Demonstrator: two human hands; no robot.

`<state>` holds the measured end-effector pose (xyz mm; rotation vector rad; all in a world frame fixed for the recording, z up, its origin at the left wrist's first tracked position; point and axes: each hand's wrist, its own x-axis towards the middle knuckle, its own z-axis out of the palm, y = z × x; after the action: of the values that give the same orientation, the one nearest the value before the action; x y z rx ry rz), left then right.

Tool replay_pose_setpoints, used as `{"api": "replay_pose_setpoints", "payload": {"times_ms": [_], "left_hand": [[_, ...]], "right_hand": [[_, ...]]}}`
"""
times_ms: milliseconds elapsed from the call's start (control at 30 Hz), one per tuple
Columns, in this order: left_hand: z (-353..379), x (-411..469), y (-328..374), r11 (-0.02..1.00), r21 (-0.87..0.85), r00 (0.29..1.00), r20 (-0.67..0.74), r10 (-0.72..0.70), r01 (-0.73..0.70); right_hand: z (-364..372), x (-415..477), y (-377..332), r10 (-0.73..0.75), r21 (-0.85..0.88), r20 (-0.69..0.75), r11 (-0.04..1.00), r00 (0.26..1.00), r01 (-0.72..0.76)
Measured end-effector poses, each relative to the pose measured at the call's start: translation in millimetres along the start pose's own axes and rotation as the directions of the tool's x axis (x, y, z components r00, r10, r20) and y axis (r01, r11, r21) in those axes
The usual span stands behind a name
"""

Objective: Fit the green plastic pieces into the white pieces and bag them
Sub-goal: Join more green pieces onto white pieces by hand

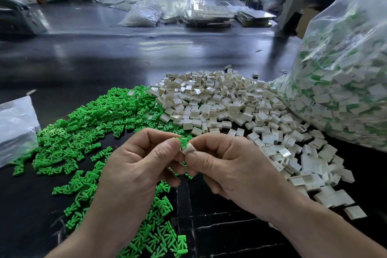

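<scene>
The left hand pinches a green piece at its fingertips. The right hand pinches a white piece between thumb and forefinger, and the two parts meet in the air between them. The green piece stands out of the white one's mouth, so I judge the fitting step is in hand, with the insert started but not seated (the fingers hide how deep it sits). The next move calls for a straight push along the slot with the white piece held square, so that the green prongs do not cock. After that comes a carry to the right, to the bag.

Under and left of the hands lies the green heap. The white heap spreads behind and to the right, touching the green one and running up against the bag's foot. The bag is full of paired pieces and walls off the right side; its mouth is out of view. A flat bag lies at the left edge. Beyond the heaps the dark tabletop gives open room, and a narrow strip shows between the forearms.
</scene>
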<state>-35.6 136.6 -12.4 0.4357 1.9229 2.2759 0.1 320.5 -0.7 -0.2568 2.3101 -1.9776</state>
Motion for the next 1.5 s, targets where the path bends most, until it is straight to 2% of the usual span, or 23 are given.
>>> {"api": "replay_pose_setpoints", "payload": {"times_ms": [100,233,333,400,467,567,633,700,967,1100,1233,1400,1500], "left_hand": [[0.9,-0.4,0.4,0.999,0.041,1.000,-0.004,0.015,-0.015],[3.6,-3.1,0.2,0.990,0.134,0.999,0.018,0.041,-0.043],[3.4,-2.8,-1.3,0.985,0.168,0.999,0.015,0.033,-0.035],[2.6,-1.4,-2.5,0.990,0.139,1.000,0.000,0.017,-0.016],[1.9,0.0,-2.8,0.998,0.065,1.000,-0.012,-0.026,0.027],[1.7,0.7,-2.7,0.996,-0.007,0.996,0.009,-0.086,0.086],[1.6,1.1,-2.7,0.994,-0.030,0.995,0.019,-0.101,0.102],[1.2,1.5,-2.6,0.994,-0.041,0.995,0.018,-0.099,0.100],[4.8,0.9,-3.4,0.994,-0.068,0.996,0.029,-0.087,0.089],[7.4,-0.3,-2.4,0.992,-0.063,0.993,0.038,-0.111,0.113],[11.7,-1.2,-0.1,0.986,-0.097,0.991,0.049,-0.128,0.132],[14.9,-4.2,-2.3,0.986,-0.099,0.989,0.069,-0.128,0.134],[15.4,-5.4,-0.6,0.988,-0.092,0.991,0.054,-0.121,0.126]], "right_hand": [[-0.9,-0.3,-2.6,-0.013,-0.005,0.011,1.000,1.000,0.013],[-3.7,0.8,-4.1,-0.095,-0.272,-0.054,0.959,0.994,0.077],[-4.9,0.5,-4.2,-0.085,-0.302,-0.073,0.952,0.994,0.060],[-5.5,-0.3,-4.4,-0.032,-0.216,-0.079,0.976,0.996,0.014],[-7.2,0.3,-3.6,0.057,0.007,-0.094,0.998,0.994,-0.056],[-6.5,2.8,-4.0,0.139,0.336,-0.047,0.935,0.989,-0.116],[-5.5,4.3,-5.3,0.139,0.442,-0.024,0.890,0.990,-0.114],[-5.4,4.8,-5.8,0.129,0.464,-0.014,0.879,0.992,-0.107],[-1.1,3.4,-5.3,0.087,0.281,0.012,0.956,0.996,-0.087],[-2.5,1.3,-5.1,0.052,0.070,-0.027,0.996,0.998,-0.050],[-1.2,-1.7,-6.5,-0.018,-0.040,-0.072,0.999,0.997,0.016],[-5.0,-3.1,-15.0,-0.022,-0.207,-0.078,0.978,0.997,0.005],[-5.7,-4.7,-17.7,-0.018,-0.193,-0.068,0.981,0.998,0.005]]}}
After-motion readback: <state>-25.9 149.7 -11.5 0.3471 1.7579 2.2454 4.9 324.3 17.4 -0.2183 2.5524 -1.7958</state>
